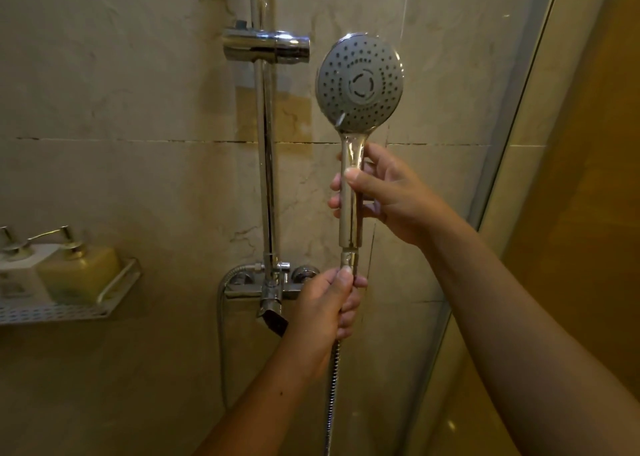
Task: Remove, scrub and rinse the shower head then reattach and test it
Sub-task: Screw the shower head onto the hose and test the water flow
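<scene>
While the right hand point(381, 195) grips it, the shower head point(360, 81) stands upright

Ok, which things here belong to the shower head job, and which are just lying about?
Job: shower head, gripped by right hand; hose nut, pinched by left hand; hose; rail holder; mixer tap.
Lying about: pump bottles; wall shelf under them.

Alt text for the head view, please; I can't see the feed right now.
The right hand holds the shower head upright by its chrome handle, out of the wall bracket, while the left hand grips the hose connector beneath it.
</scene>
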A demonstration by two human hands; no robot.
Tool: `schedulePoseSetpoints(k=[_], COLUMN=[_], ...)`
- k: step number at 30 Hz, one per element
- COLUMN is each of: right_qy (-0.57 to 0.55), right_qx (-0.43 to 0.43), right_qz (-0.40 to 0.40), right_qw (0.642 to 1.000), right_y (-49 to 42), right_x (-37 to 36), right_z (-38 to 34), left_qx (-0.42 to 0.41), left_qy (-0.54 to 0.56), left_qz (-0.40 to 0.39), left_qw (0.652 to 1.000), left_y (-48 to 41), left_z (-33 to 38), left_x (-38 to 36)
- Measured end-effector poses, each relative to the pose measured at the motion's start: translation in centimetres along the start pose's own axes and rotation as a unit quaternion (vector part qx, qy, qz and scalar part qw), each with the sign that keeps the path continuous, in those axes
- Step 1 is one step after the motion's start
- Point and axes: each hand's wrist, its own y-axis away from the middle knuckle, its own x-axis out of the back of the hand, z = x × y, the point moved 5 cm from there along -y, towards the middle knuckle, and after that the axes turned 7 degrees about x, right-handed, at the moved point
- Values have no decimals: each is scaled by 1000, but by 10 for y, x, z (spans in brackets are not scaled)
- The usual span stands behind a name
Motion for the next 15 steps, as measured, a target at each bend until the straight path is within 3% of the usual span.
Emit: schedulePoseSetpoints(k=[15], right_qy=[-29], right_qx=[-14], right_qz=[91], right_qw=[995], right_y=[23], right_x=[6], right_z=[31], left_qx=[-9], left_qy=[-75], left_qz=[96], left_qw=[993], left_y=[7], left_z=[-18], left_x=[0])
